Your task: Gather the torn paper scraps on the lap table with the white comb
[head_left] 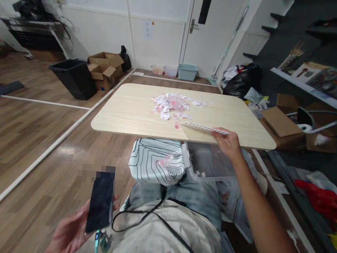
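My left hand (68,234) is down at the lower left, holding a dark phone (100,205) upright with a black cable plugged into its bottom end. My right hand (229,142) reaches to the near edge of the light wooden table (128,114) and grips the end of a long, flat white strip (202,127) lying on the tabletop. Just beyond the strip lies a scattered heap of white and pink paper scraps (173,105).
A patterned cushion (156,161) and a clear plastic bin (212,162) sit under the table's near edge. Cardboard boxes (105,69), a black bin (73,76) and a teal tub (187,71) stand on the floor behind; shelves and clutter line the right side.
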`<state>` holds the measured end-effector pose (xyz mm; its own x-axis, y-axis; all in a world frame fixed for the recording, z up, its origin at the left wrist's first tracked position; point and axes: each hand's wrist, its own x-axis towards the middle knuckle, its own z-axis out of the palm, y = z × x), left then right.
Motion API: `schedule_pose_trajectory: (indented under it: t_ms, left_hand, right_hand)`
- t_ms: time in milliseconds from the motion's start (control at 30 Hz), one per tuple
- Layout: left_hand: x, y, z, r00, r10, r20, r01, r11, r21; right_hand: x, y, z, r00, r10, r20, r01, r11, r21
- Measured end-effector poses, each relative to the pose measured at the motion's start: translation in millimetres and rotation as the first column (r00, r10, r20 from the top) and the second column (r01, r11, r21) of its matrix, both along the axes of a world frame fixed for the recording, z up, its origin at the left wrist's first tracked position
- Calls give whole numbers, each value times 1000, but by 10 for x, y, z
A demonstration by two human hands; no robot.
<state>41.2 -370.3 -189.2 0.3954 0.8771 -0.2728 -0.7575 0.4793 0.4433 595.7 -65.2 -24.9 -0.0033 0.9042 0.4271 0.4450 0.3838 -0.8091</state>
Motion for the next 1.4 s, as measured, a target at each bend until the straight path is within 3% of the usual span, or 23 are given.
schedule_pose_trajectory:
  t_ms: [67, 233, 367, 467, 667, 900, 1033, 1400]
  left_hand:
    - [17, 55, 274, 992, 71, -104, -73, 997, -11]
    - [249, 468, 1025, 892, 68, -446, -38, 996, 77]
    - [529, 764, 1277, 805, 204, -557, -96, 971, 217]
    - [686, 884, 1319, 792, 255, -555, -112, 954, 278]
    - [782, 1003, 1308, 840, 150, -521, 1, 961, 278]
    - [864, 1021, 1197, 852, 164, -498, -9, 954, 299]
    - [869, 1036, 1157, 856, 123, -501, 52, 946, 320]
    - [894, 1072, 1177, 870, 59, -489, 124, 935, 334]
  right_hand:
    - [5, -5, 5, 1000, 8, 11, -8, 1000, 3]
    - [2, -5, 4, 1000, 7, 10, -7, 999, 37]
    - [6, 7, -17, 1000, 4, 2, -4, 999, 48]
    - [13, 13, -30, 1000, -9, 3, 9, 997, 74]
    - [-2, 0, -20, 1000, 11, 11, -12, 996, 87]
    - [4, -23, 20, 999, 22, 31, -25, 996, 90]
    - [5, -39, 33, 999, 30, 11, -31, 996, 82]
    - [4, -10, -16, 999, 29, -31, -27, 997, 67]
